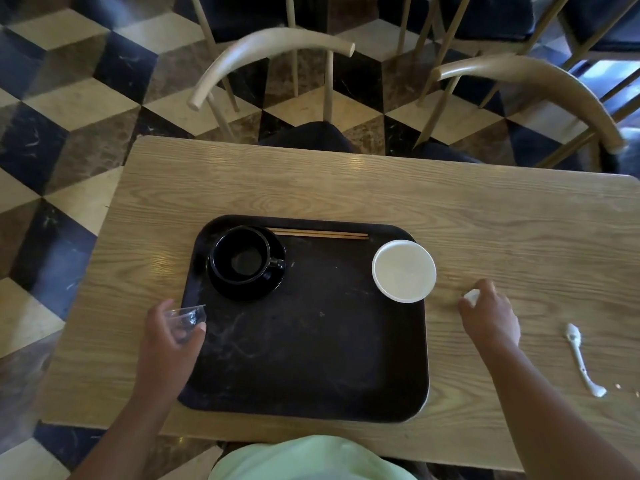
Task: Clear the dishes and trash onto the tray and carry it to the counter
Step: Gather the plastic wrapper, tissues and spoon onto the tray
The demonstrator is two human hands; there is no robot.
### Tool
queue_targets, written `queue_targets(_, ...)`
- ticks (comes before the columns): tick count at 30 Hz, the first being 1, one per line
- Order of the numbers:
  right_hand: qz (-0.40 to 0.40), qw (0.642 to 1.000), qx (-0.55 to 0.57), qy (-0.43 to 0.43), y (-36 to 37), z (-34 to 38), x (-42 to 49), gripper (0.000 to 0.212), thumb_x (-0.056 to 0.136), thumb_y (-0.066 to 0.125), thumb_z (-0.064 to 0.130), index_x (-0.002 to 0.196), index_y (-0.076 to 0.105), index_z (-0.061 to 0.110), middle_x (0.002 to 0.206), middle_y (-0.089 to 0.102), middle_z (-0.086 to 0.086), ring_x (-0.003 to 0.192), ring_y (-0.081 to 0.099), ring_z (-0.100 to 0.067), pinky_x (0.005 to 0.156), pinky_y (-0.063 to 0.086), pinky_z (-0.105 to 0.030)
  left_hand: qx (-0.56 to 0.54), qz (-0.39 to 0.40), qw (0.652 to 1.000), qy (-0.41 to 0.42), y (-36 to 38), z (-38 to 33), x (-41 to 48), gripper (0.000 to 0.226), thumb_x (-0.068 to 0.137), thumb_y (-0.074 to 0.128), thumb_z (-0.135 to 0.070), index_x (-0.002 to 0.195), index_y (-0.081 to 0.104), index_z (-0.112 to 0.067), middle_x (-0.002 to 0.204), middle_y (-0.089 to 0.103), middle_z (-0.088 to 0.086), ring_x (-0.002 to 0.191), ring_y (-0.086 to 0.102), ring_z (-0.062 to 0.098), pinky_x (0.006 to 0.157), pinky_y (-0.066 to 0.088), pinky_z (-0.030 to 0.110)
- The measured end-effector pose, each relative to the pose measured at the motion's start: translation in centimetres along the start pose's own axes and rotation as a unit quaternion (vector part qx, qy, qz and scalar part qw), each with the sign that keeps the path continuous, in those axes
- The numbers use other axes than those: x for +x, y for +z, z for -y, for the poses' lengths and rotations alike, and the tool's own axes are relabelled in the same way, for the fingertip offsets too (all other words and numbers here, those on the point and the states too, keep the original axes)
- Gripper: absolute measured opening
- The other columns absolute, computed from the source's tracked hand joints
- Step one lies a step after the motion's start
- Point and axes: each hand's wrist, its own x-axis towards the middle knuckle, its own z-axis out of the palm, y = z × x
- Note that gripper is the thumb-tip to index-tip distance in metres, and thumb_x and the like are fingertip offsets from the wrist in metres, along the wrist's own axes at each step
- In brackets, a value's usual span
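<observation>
A black tray [311,341] lies on the wooden table [346,188]. On its far left stands a black cup [240,254] on a black saucer [266,289], with wooden chopsticks [318,234] along the far rim. A white paper cup [403,270] stands at the tray's right edge. My left hand [169,337] hovers over the tray's left edge, shut on a clear plastic wrapper [187,317]. My right hand [488,315] rests on the table right of the tray, fingers closed on a small white scrap [471,295].
A white plastic spoon [581,362] lies on the table at the far right, with small crumbs [618,386] beside it. Two curved-back chairs [270,46] [526,77] stand at the table's far side. The patterned tile floor [69,98] surrounds the table.
</observation>
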Motion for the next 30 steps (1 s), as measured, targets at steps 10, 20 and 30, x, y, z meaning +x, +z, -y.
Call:
queue_targets(10, -0.021, 0.996, 0.066, -0.051, 0.1, 0.9, -5.0, 0.016, 0.077, 0.061, 0.028, 0.089, 0.05, 0.025, 0.066, 0.057, 0.001, 0.061, 0.053, -0.028, 0.056, 0.042, -0.032, 0.033, 0.046, 0.998, 0.016, 2.6, 0.4, -0.7, 0.072, 0.084, 0.075, -0.021, 0.142, 0.033, -0.019, 0.103, 0.06, -0.009, 0.081, 0.065, 0.004, 0.06, 0.046, 0.015)
queue_targets(20, 0.055, 0.983, 0.108, -0.134, 4.3, 4.6, -11.8, 0.018, 0.084, 0.06, 0.039, 0.093, 0.048, 0.029, 0.087, 0.062, -0.001, 0.077, 0.058, -0.026, 0.068, 0.051, -0.038, 0.267, 0.028, 0.961, 0.061, 2.9, -0.1, -1.6, 0.076, 0.078, 0.08, -0.026, 0.138, 0.04, -0.002, 0.124, 0.06, 0.023, 0.106, 0.059, 0.043, 0.084, 0.05, 0.054)
queue_targets(30, 0.071, 0.986, 0.089, -0.121, 6.5, 4.6, -13.3, 0.085, 0.087, 0.065, 0.034, 0.148, 0.008, 0.039, 0.136, 0.058, -0.005, 0.105, 0.065, -0.034, 0.073, 0.048, -0.038, 0.259, 0.038, 0.963, 0.065, 2.9, -0.8, -3.0, 0.086, 0.078, 0.08, -0.022, 0.145, 0.031, 0.002, 0.134, 0.051, 0.026, 0.12, 0.052, 0.043, 0.09, 0.051, 0.053)
